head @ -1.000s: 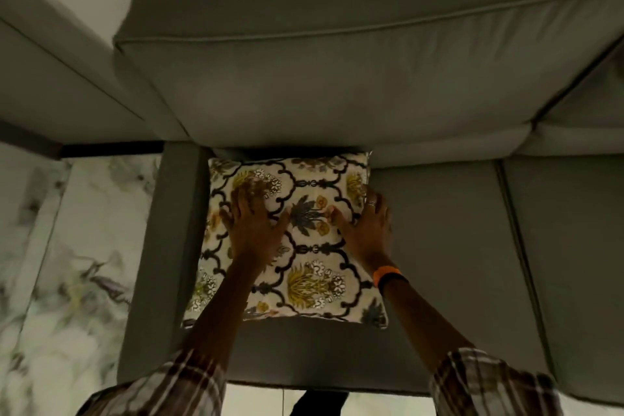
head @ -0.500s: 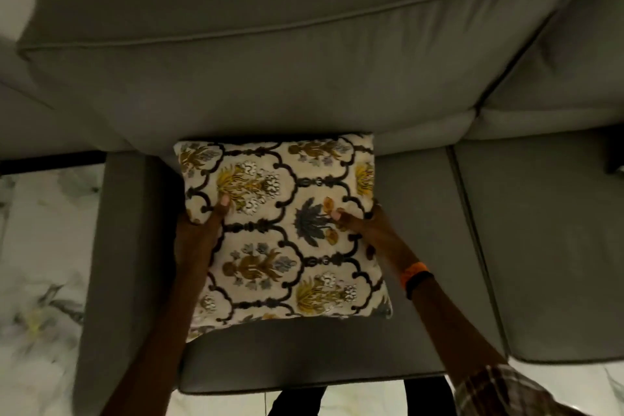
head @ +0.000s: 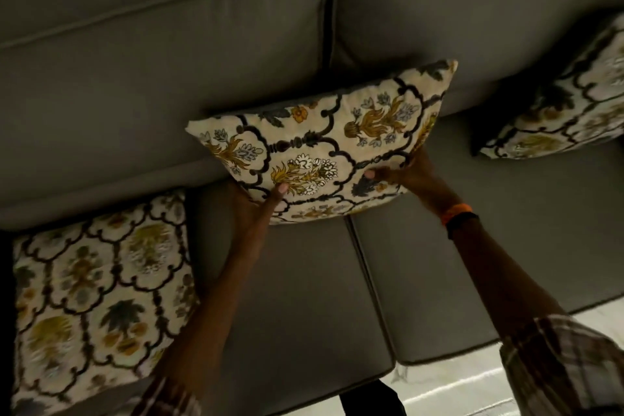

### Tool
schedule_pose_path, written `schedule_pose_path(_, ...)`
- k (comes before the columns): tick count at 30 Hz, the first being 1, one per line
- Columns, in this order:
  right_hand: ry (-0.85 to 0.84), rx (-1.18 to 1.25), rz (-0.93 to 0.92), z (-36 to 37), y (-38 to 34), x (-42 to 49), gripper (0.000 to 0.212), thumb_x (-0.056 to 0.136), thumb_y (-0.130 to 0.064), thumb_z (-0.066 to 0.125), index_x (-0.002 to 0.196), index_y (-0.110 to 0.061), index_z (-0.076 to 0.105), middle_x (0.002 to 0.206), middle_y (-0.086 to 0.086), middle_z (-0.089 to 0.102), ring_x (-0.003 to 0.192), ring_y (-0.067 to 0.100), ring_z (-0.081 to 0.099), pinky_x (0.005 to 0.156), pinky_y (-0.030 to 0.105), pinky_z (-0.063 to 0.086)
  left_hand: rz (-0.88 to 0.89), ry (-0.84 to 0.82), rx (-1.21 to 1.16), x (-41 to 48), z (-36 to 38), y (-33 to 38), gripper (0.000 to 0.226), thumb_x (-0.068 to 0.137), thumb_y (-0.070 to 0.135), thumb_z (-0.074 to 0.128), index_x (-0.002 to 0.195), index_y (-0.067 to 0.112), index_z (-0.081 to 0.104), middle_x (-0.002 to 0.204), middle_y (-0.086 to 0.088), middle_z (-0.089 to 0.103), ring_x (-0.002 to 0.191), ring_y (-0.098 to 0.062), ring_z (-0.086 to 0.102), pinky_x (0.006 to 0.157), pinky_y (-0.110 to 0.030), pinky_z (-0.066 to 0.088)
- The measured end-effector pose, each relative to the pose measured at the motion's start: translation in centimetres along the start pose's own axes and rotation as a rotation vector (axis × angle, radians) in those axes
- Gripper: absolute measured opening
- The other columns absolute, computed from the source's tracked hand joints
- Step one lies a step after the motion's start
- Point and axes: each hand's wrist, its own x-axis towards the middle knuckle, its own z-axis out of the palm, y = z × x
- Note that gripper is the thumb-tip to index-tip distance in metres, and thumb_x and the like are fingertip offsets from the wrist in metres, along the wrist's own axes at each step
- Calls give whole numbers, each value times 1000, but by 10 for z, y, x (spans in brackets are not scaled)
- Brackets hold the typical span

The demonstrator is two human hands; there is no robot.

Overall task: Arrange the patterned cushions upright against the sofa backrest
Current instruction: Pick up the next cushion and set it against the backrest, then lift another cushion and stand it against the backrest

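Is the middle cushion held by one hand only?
No: the left hand and right hand both grip the middle patterned cushion at its lower edge.

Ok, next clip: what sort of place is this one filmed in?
Most likely a home living room. A large grey sofa fills the view, three matching floral patterned cushions sit along it (the middle cushion held by both hands), and a pale polished floor shows at the bottom edge.

Right cushion [head: 570, 101] cut off, blurred
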Motion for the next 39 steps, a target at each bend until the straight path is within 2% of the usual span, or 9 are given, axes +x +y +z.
schedule_pose_path(6, -54, -24, 37, -14, 23, 39, 81, 75, 12, 87, 147, -2, 53, 143, 12, 67, 130, 20, 67, 99, 19, 59, -58, 36, -15, 15, 27, -27, 87, 86, 3, 75, 141, 41, 19, 144, 15, 41, 132, 6, 46, 109, -13, 42)
schedule_pose_path(11, 144, 36, 66, 8, 32, 29, 100, 69, 18, 88, 154, 4, 35, 156, 22, 49, 147, 40, 48, 111, 34, 57, -14, -3, 51, 22, 12, -32, 97, 78, 6, 83, 141, 47, 22, 142, 23, 43, 125, 18, 48, 101, -5, 44)
schedule_pose_path(13, 272, -62, 35, 32, 41, 3, 121, 70, -1, 96, 163, 0, 18, 169, 25, 26, 157, 40, 30, 126, 55, 38, -49, 3, 63, 12, -1, -32, 108, 74, 17, 88, 155, 28, 18, 157, 3, 39, 139, -2, 44, 113, -22, 43)
schedule_pose_path(17, 506, -222, 173, 126, 62, -73, 118, 79, -41, 86, 167, -15, 12, 175, 14, 12, 162, 35, 16, 131, 59, 22, -18, 82, 308, -12, -54, -42, 116, 72, 42, 89, 159, 19, 16, 166, -8, 25, 147, -11, 27, 119, -32, 26)
schedule_pose_path(22, 112, -267, 276, 293, 56, -125, 94, 88, -26, 83, 163, -18, 28, 168, 10, 27, 154, 31, 33, 121, 38, 36, 148, 72, 671, -41, -192, -80, 91, 87, 35, 76, 157, 13, 23, 162, -21, 27, 150, -39, 28, 120, -54, 35)
schedule_pose_path(26, -117, -103, 380, 414, 44, -140, 95, 93, -33, 79, 166, -18, 20, 172, 11, 20, 157, 35, 28, 125, 52, 37, -16, 231, 752, -60, -339, -134, 86, 86, 41, 73, 153, 6, 31, 157, -28, 31, 143, -47, 33, 113, -64, 39)
schedule_pose_path(31, -64, -52, 465, 505, 52, -129, 115, 82, -38, 89, 167, -16, 15, 172, 11, 30, 158, 35, 32, 126, 58, 34, -483, 99, 393, -55, -465, -207, 111, 77, 41, 85, 159, 18, 14, 165, -16, 21, 150, -37, 26, 119, -53, 34)
schedule_pose_path(35, -141, -83, 337, 511, 63, -119, 84, 74, -13, 95, 148, -13, 54, 139, 1, 70, 137, 23, 63, 110, 35, 57, -586, -57, -24, -63, -486, -242, 62, 80, 26, 84, 130, 41, 52, 140, 5, 60, 132, -20, 57, 86, -17, 57)
schedule_pose_path(39, -189, -111, 250, 503, 39, -130, 87, 69, -1, 94, 147, -13, 56, 130, -10, 75, 122, 2, 70, 102, 20, 59, -407, 5, -164, -73, -486, -229, 84, 77, 12, 86, 146, 30, 43, 146, 4, 57, 133, -12, 56, 107, -38, 51)
